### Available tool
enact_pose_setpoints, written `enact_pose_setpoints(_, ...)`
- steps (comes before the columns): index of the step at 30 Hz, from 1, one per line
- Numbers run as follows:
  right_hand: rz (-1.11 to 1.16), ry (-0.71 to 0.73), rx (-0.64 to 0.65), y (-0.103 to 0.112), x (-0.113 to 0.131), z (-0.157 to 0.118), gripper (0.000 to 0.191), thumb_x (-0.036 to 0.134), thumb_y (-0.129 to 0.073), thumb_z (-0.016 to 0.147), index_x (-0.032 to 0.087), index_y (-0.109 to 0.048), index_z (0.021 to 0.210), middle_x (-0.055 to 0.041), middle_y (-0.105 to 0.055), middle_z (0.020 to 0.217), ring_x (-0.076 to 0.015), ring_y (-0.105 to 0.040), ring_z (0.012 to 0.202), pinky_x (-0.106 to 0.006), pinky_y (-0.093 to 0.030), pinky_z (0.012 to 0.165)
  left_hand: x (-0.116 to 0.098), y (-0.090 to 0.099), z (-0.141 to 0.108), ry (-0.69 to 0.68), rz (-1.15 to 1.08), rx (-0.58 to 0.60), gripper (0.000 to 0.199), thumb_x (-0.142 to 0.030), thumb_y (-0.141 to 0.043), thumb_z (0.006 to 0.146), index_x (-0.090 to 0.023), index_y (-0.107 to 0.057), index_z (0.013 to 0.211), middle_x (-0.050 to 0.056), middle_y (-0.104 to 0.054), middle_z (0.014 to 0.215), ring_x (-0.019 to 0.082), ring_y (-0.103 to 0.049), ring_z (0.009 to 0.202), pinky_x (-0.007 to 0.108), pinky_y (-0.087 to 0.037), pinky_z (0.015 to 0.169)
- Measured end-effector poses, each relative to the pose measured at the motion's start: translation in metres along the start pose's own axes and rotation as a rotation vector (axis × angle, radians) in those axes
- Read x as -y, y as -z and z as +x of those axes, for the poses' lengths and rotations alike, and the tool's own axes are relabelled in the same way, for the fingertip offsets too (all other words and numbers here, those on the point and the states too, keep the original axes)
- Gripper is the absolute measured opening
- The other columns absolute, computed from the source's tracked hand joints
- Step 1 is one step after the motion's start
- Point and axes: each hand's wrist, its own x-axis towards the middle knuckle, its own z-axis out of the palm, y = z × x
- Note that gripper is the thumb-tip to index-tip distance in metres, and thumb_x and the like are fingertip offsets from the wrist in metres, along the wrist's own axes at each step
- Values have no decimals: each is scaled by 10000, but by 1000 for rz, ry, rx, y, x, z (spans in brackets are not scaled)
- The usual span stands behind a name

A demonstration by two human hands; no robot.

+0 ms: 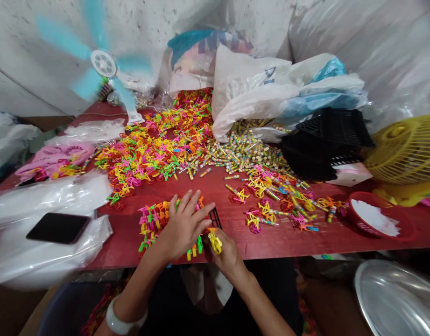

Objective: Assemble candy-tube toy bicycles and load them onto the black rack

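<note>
My left hand (185,228) lies flat with its fingers spread over rows of small bright plastic pieces (152,221). These stand close together at the table's front edge, in pink, green, orange and yellow. A black slotted rack (215,217) shows at their right end, mostly covered by my hands and the pieces. Closed at that end, my right hand (230,256) grips a small yellow plastic piece (215,243) with loop-like parts. An orange bit shows just above it. The fingertips of my right hand are partly hidden.
A big heap of coloured plastic pieces (144,156) and a pile of patterned tubes (239,149) cover the back. Joined pieces (267,210) lie to the right. Nearby are a phone (59,227), a spinning fan (103,63), black racks (316,144), a red basket (351,212) and a yellow fan (404,154).
</note>
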Motion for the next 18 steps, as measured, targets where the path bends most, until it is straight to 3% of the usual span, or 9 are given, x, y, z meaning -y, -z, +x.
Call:
enact_pose_setpoints(3,-27,20,18,2,2,1,276,87,-435,793,212,-606,970,-84,-670,892,-213,-653,806,-316,-526,691,-1,5,-1,-54,-28,64,297,-449,-458,922,-314,-672,1078,73,-340,1514,345,-227,1414,651,-133,1092)
enact_pose_setpoints(6,-5,-14,33,1,7,3,231,110,-446,813,220,-598,948,-65,-672,857,-207,-659,784,-306,-527,686,-2,7,0,-23,-40,88,336,-465,-434,928,-236,-680,946,94,-379,1492,341,-245,1408,654,-140,1089)
enact_pose_setpoints(13,-130,-38,-50,-8,10,3,355,35,-417,724,203,-579,992,-66,-682,849,-212,-666,782,-282,-516,649,-2,6,0,4,-51,63,300,-425,-433,940,-213,-645,931,94,-395,1484,316,-267,1404,633,-153,1097)
enact_pose_setpoints(18,-96,79,-134,-13,8,2,338,30,-395,749,204,-570,979,-48,-677,827,-187,-662,765,-260,-511,646,-3,6,-1,-5,-33,34,296,-443,-462,924,-210,-643,926,113,-402,1477,320,-276,1398,626,-146,1098)
